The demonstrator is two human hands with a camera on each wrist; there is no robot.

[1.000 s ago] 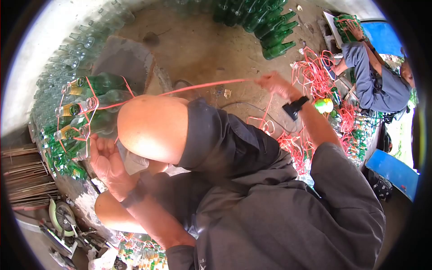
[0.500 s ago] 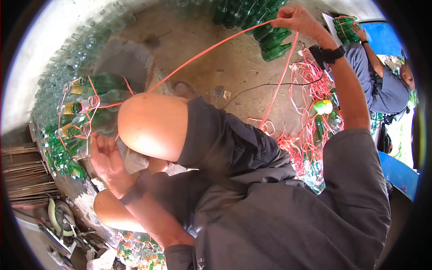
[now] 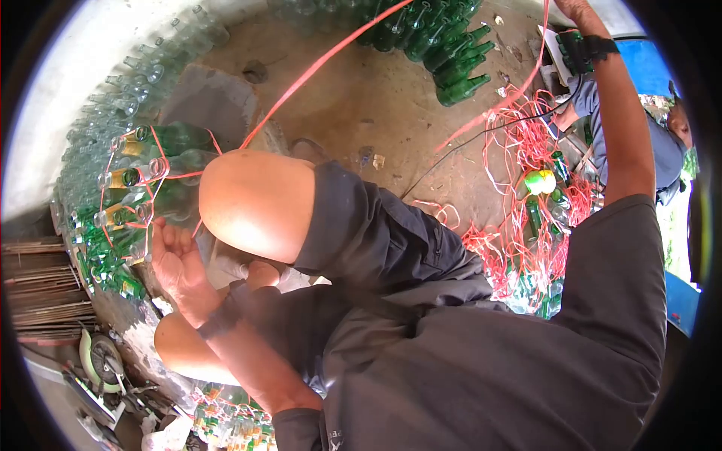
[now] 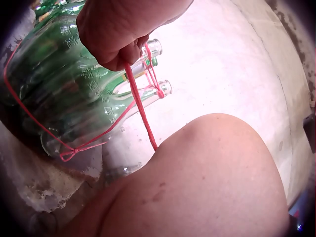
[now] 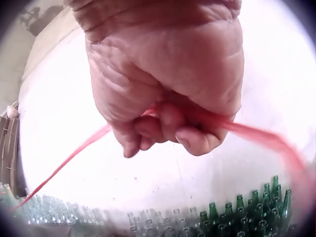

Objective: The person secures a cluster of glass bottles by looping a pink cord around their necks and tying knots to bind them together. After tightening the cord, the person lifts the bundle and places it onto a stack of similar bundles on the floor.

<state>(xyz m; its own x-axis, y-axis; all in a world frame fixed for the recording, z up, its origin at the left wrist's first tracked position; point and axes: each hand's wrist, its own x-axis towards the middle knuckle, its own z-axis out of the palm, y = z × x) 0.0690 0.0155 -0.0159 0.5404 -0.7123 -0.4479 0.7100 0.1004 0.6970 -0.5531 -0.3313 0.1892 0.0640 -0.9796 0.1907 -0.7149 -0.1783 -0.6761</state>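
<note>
A bundle of green and clear glass bottles (image 3: pixel 184 165) lies with its necks to the left, bound by thin red plastic twine (image 4: pixel 32 117). Beside the necks is my left hand (image 3: pixel 179 267); in the left wrist view its curled fingers pinch a strand of the twine, which runs down to the bare knee (image 3: pixel 256 207). My right hand (image 5: pixel 168 74) is raised far up to the right, largely cut off in the head view. Its fingers curl round another length of red twine (image 5: pixel 69 158), which hangs out on both sides of the fist.
Tangled red twine (image 3: pixel 519 135) heaps on the floor at the right. Green bottles (image 3: pixel 459 75) stand at the back, clear bottles (image 3: pixel 128 98) along the wall. Another person (image 3: pixel 643 143) sits at the far right. Thin sticks (image 3: pixel 45 293) and a wheel (image 3: pixel 101 361) lie at left.
My right hand has swept up and to the right, drawing the twine out in a long arc and lifting more from the floor. The left hand stays by the bottle necks.
</note>
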